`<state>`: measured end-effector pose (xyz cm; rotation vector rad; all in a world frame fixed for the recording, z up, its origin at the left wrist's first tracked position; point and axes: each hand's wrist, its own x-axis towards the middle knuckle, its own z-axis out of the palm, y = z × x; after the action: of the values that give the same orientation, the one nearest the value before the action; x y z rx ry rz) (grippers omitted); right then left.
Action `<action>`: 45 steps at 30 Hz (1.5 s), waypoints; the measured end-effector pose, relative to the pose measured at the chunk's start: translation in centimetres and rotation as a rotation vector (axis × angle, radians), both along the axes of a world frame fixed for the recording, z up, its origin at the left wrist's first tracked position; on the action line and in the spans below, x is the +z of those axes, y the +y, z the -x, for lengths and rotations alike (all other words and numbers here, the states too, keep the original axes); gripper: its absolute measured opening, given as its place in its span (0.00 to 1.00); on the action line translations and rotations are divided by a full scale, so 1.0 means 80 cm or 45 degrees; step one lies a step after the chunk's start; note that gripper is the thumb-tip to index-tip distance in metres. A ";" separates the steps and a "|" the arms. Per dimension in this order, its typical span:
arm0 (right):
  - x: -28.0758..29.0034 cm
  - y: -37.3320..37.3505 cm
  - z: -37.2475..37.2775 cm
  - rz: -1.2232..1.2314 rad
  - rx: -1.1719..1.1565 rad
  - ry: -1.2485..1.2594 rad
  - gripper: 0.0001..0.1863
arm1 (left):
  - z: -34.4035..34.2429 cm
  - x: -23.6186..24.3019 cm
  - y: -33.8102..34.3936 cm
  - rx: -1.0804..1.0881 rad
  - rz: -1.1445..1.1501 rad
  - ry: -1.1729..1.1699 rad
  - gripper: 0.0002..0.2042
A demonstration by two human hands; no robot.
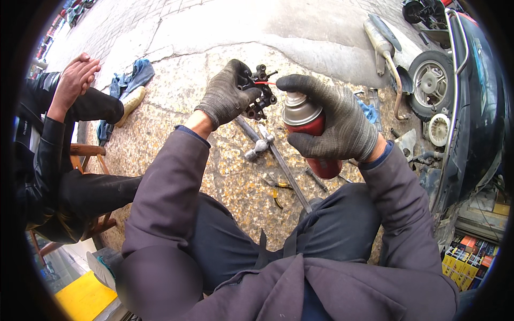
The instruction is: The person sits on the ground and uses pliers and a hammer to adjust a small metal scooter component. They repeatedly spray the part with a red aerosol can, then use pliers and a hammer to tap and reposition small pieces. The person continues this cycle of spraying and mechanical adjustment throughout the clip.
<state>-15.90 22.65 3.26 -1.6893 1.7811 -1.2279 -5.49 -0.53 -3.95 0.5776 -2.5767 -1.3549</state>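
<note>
My left hand (222,95), in a dark knit work glove, is closed on a dark metal engine part (262,99) with several round bosses and holes. My gloved right hand (347,122) wraps around a red spray can (305,122) with a silver top, its index finger over the nozzle. A thin red straw (264,83) runs from the nozzle toward the engine part, its tip at or close to the metal. Below my hands, a hammer (259,146), a long metal bar (289,171) and yellow-handled pliers (279,185) lie on the ground.
At my left a person (51,144) sits with hands together. On the right lie an exhaust muffler (381,45), a wheel (430,83) and a white finned disc (439,130), beside a dark vehicle body (476,107). Blue cloths (134,74) lie near the person's shoe.
</note>
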 end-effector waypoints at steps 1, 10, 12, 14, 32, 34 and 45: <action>-0.001 0.000 0.000 -0.015 0.009 0.036 0.41 | 0.000 -0.001 0.000 0.005 -0.001 -0.009 0.20; -0.004 -0.002 -0.003 0.094 -0.005 -0.098 0.40 | -0.004 -0.001 -0.003 -0.052 -0.338 0.019 0.20; -0.002 0.003 -0.002 0.051 0.013 -0.238 0.42 | -0.007 -0.001 -0.006 -0.090 -0.488 0.046 0.21; -0.001 0.006 -0.001 0.048 0.007 -0.347 0.41 | -0.008 -0.002 -0.010 -0.131 -0.646 0.073 0.22; -0.008 0.008 0.010 0.068 -0.046 -0.469 0.43 | -0.009 -0.010 -0.018 -0.303 -1.041 0.200 0.27; -0.008 0.010 0.011 0.050 -0.041 -0.486 0.42 | -0.010 -0.010 -0.018 -0.300 -1.042 0.205 0.27; -0.005 0.015 0.010 0.104 -0.061 -0.532 0.44 | -0.010 -0.018 -0.024 -0.303 -1.034 0.142 0.27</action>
<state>-16.73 23.86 2.88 -1.3115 1.5399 -1.5586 -4.72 -2.42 -5.38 0.2712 -1.9699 -2.4399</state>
